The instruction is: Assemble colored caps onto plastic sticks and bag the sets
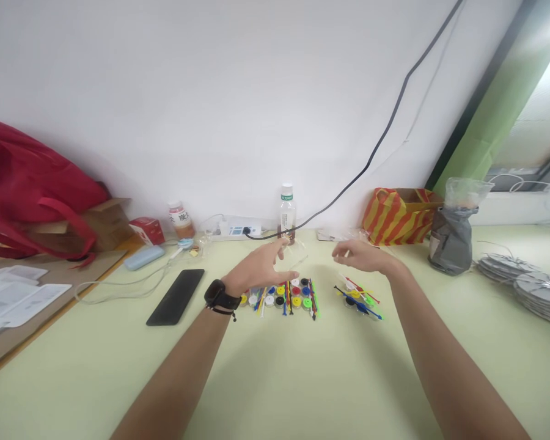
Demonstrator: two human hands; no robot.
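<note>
1. On my feed, the left hand (255,267) curves around a clear plastic piece (296,257); I can't tell whether it grips.
2. I have the right hand (363,256) loosely open near a mixed pile (360,299).
3. I see coloured discs (296,302) on the table (275,379), near the left hand.

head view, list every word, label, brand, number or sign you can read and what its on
"炭": large dark character on the label of the left bottle; its neighbours are too blurred to read surely.
Too blurred: white characters on the green band of the middle bottle, and the print below.
Too small or blurred: marks on the red box and white power strip.
</note>
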